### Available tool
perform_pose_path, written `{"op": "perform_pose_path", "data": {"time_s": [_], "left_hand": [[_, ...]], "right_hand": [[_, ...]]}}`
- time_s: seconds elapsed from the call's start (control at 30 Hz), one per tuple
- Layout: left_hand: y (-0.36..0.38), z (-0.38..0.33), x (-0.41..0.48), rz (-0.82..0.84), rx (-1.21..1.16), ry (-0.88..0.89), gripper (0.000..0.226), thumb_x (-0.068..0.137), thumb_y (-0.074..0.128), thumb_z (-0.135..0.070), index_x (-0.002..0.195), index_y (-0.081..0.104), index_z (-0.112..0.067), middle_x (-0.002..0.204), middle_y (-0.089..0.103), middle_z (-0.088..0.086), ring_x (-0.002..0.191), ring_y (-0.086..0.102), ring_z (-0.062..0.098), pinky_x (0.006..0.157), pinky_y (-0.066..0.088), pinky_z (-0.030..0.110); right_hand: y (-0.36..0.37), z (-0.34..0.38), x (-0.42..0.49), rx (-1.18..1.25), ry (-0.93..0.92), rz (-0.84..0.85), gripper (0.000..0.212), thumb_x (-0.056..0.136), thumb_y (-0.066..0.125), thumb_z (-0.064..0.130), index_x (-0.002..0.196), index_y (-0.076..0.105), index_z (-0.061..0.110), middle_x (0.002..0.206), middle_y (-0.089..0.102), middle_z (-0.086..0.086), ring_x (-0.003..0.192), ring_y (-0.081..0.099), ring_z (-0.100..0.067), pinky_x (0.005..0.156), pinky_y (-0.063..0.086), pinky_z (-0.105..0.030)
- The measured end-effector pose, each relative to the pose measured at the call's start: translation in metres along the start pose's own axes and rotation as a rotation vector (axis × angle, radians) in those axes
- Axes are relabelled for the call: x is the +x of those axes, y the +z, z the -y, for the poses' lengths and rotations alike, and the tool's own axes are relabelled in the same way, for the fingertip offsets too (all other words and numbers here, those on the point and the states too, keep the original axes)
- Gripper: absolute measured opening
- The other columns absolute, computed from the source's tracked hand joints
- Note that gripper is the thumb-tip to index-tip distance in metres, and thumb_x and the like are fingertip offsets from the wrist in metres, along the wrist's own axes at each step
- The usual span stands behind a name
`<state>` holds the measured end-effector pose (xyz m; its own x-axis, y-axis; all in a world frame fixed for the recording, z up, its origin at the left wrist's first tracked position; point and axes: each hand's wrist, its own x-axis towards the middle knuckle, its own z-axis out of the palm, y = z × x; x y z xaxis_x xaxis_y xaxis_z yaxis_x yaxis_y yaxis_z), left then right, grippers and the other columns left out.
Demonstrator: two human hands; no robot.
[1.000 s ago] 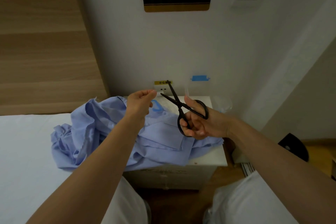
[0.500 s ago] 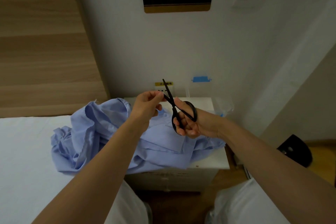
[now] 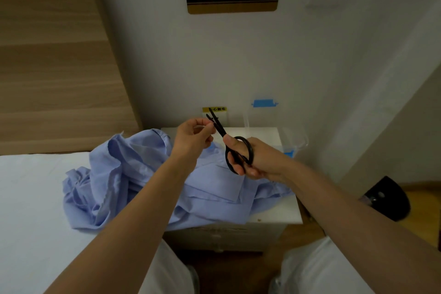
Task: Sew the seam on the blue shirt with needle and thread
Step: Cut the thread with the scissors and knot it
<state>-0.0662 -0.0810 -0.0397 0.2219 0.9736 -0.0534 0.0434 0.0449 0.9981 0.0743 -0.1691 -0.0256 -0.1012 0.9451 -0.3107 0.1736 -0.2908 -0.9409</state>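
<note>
The blue shirt (image 3: 133, 181) lies crumpled, partly on the white bed and partly on the white nightstand (image 3: 274, 212). My left hand (image 3: 193, 137) is raised above the shirt, its thumb and fingers pinched together as on a thread or needle too thin to make out. My right hand (image 3: 257, 160) grips black scissors (image 3: 235, 148) by the loop handles. The blades are nearly closed and their tips sit right beside my left fingertips.
The white bed (image 3: 31, 210) fills the left, with a wooden headboard (image 3: 55, 67) behind it. A clear plastic box with blue clips (image 3: 290, 143) stands at the back right of the nightstand. A black object (image 3: 386, 198) lies on the floor at right. My knees show below.
My right hand has brought the scissors left and up to my left fingertips, and the blades have gone from wide open to nearly closed. My left hand rose slightly.
</note>
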Motion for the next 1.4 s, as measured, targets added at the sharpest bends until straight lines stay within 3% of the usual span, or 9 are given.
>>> {"op": "perform_pose_path", "data": {"time_s": [0.27, 0.37, 0.57, 0.73, 0.87, 1.0, 1.17, 1.3, 1.4], "left_hand": [[0.000, 0.000, 0.001, -0.014, -0.008, -0.001, 0.005, 0.094, 0.057, -0.005, 0.089, 0.058, -0.003, 0.072, 0.060, 0.006, 0.053, 0.049, 0.008, 0.050, 0.044, 0.015], [-0.006, -0.001, 0.002, -0.041, 0.047, 0.010, 0.006, 0.094, 0.058, -0.009, 0.091, 0.060, -0.005, 0.075, 0.063, 0.003, 0.055, 0.053, 0.006, 0.052, 0.047, 0.014], [-0.025, 0.012, 0.010, -0.193, 0.211, 0.012, 0.006, 0.093, 0.059, -0.016, 0.089, 0.060, -0.012, 0.072, 0.058, 0.001, 0.067, 0.054, 0.011, 0.060, 0.044, 0.025], [-0.043, 0.018, 0.010, -0.263, 0.275, 0.004, 0.008, 0.093, 0.059, -0.021, 0.093, 0.059, -0.013, 0.071, 0.056, 0.001, 0.063, 0.051, 0.013, 0.058, 0.045, 0.022], [-0.051, 0.021, 0.013, -0.246, 0.308, -0.001, 0.010, 0.094, 0.058, -0.021, 0.091, 0.059, -0.012, 0.067, 0.055, 0.002, 0.061, 0.050, 0.014, 0.061, 0.045, 0.026], [-0.057, 0.026, 0.020, -0.205, 0.331, -0.015, 0.012, 0.093, 0.058, -0.019, 0.084, 0.058, -0.013, 0.060, 0.051, 0.000, 0.057, 0.047, 0.014, 0.059, 0.044, 0.025], [-0.060, 0.030, 0.033, -0.161, 0.393, -0.011, 0.014, 0.093, 0.058, -0.016, 0.079, 0.056, -0.018, 0.065, 0.055, 0.000, 0.060, 0.050, 0.014, 0.061, 0.044, 0.027], [-0.061, 0.035, 0.044, -0.129, 0.397, -0.043, 0.016, 0.093, 0.059, -0.017, 0.077, 0.055, -0.021, 0.063, 0.054, 0.001, 0.057, 0.051, 0.018, 0.057, 0.044, 0.029], [-0.062, 0.040, 0.052, -0.107, 0.398, -0.048, 0.013, 0.093, 0.058, -0.016, 0.080, 0.056, -0.017, 0.062, 0.053, 0.001, 0.057, 0.050, 0.018, 0.058, 0.043, 0.028]], "right_hand": [[0.003, -0.001, 0.010, 0.106, 0.013, -0.299, 0.048, 0.091, 0.057, 0.051, 0.069, 0.060, 0.009, 0.051, 0.053, -0.005, 0.030, 0.034, -0.005, 0.033, 0.024, -0.014], [-0.001, 0.001, 0.015, 0.165, 0.009, -0.284, 0.042, 0.093, 0.056, 0.047, 0.077, 0.060, 0.009, 0.057, 0.056, -0.006, 0.033, 0.035, -0.004, 0.036, 0.027, -0.015], [0.002, -0.007, 0.021, -0.153, 0.069, -0.196, 0.029, 0.098, 0.055, 0.028, 0.084, 0.070, 0.007, 0.067, 0.066, -0.008, 0.034, 0.037, -0.003, 0.039, 0.031, -0.015], [0.009, -0.012, 0.027, -0.522, 0.068, -0.211, 0.043, 0.098, 0.050, 0.029, 0.078, 0.075, 0.000, 0.065, 0.071, -0.009, 0.038, 0.044, -0.005, 0.045, 0.039, -0.012], [0.013, -0.014, 0.036, -0.724, 0.105, -0.200, 0.044, 0.096, 0.053, 0.031, 0.072, 0.075, 0.002, 0.036, 0.053, 0.009, 0.033, 0.047, -0.002, 0.042, 0.035, -0.007], [0.021, -0.011, 0.050, -0.882, 0.087, -0.221, 0.034, 0.094, 0.059, 0.030, 0.073, 0.068, 0.004, 0.025, 0.039, 0.011, 0.035, 0.045, -0.007, 0.041, 0.036, -0.008], [0.028, -0.010, 0.069, -1.024, 0.055, -0.276, 0.044, 0.092, 0.062, 0.028, 0.060, 0.034, 0.015, 0.060, 0.038, 0.002, 0.054, 0.040, -0.015, 0.042, 0.023, -0.022], [0.032, -0.012, 0.081, -1.092, 0.072, -0.212, 0.043, 0.090, 0.063, 0.023, 0.063, 0.032, 0.016, 0.069, 0.040, -0.002, 0.070, 0.046, -0.020, 0.045, 0.025, -0.023], [0.032, -0.009, 0.088, -1.164, 0.103, -0.143, 0.038, 0.087, 0.065, 0.017, 0.065, 0.033, 0.015, 0.071, 0.039, -0.001, 0.064, 0.043, -0.017, 0.045, 0.026, -0.023]]}}
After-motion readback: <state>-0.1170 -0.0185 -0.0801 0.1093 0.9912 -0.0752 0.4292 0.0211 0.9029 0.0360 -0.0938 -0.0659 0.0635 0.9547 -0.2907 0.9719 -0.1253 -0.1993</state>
